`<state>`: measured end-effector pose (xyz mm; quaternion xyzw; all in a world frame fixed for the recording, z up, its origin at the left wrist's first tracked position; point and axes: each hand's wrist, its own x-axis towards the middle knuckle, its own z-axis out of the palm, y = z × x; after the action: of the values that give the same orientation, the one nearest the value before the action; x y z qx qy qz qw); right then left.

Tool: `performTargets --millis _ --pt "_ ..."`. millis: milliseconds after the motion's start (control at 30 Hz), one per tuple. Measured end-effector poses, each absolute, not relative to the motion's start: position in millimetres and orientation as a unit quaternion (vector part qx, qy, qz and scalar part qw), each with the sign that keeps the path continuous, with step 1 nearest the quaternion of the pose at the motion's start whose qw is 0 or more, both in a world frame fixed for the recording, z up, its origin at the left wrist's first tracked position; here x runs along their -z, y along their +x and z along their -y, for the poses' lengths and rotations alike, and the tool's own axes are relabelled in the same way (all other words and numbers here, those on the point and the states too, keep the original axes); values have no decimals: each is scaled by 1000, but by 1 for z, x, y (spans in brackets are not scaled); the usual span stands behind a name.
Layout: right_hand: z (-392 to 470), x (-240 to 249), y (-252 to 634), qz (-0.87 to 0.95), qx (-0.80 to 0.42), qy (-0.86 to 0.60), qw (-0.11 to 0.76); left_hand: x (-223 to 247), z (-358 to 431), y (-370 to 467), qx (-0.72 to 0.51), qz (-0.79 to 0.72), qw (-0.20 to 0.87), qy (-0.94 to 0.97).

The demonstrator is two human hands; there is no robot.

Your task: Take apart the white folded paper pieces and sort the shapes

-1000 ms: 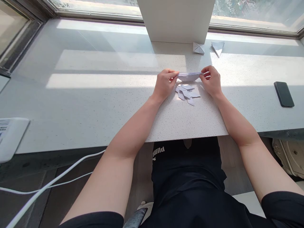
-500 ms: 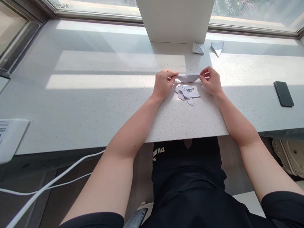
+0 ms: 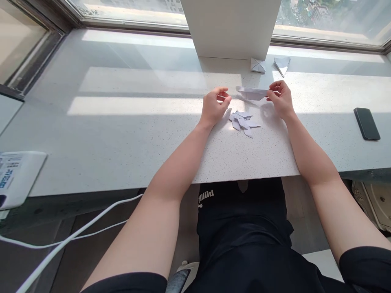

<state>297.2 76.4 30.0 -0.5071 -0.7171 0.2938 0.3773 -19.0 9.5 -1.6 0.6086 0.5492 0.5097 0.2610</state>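
My right hand (image 3: 281,99) pinches the right end of a white folded paper boat (image 3: 252,93) and holds it just above the pale speckled counter (image 3: 122,122). My left hand (image 3: 214,106) hangs a little to the left of the boat, fingers loosely curled and apart, touching nothing. Between and below the hands lies a small heap of white paper scraps (image 3: 242,121) on the counter.
Two more folded paper pieces lie at the back: a square one (image 3: 258,65) against the white window post (image 3: 230,26) and a pointed one (image 3: 282,64). A black phone (image 3: 366,123) rests at the right. A white device (image 3: 16,175) and white cables (image 3: 76,232) sit at the left.
My left hand has let go of the boat's left end. My right hand has carried the boat slightly right and away from me.
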Motion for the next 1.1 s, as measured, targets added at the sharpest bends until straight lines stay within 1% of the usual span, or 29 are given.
performTargets --millis 100,233,367,567,733,800,900,967,1033,1100 --pt "-116 -23 309 654 -325 -537 421 5 -13 -17 -507 -560 259 601" --pt "-158 -23 310 640 -310 -572 409 8 -14 -16 -506 -564 256 600" --pt "-179 -28 303 629 -267 -592 427 10 -15 -16 -513 -556 256 602" --pt "-194 -30 300 650 -229 -616 380 12 -17 -16 -517 -549 258 605" --pt "-188 -37 294 607 -200 -684 352 13 -17 -15 -518 -545 255 608" --pt "-185 -35 293 604 -173 -685 369 12 -17 -16 -517 -544 254 609" --pt "-173 -24 294 593 -157 -667 422 10 -16 -16 -514 -547 252 611" --pt "-154 -16 294 607 -172 -646 431 7 -15 -15 -508 -551 251 613" --pt "-127 -12 291 651 -204 -606 410 4 -12 -14 -499 -552 250 620" --pt "-94 -13 286 696 -247 -565 369 1 -9 -13 -488 -551 247 631"
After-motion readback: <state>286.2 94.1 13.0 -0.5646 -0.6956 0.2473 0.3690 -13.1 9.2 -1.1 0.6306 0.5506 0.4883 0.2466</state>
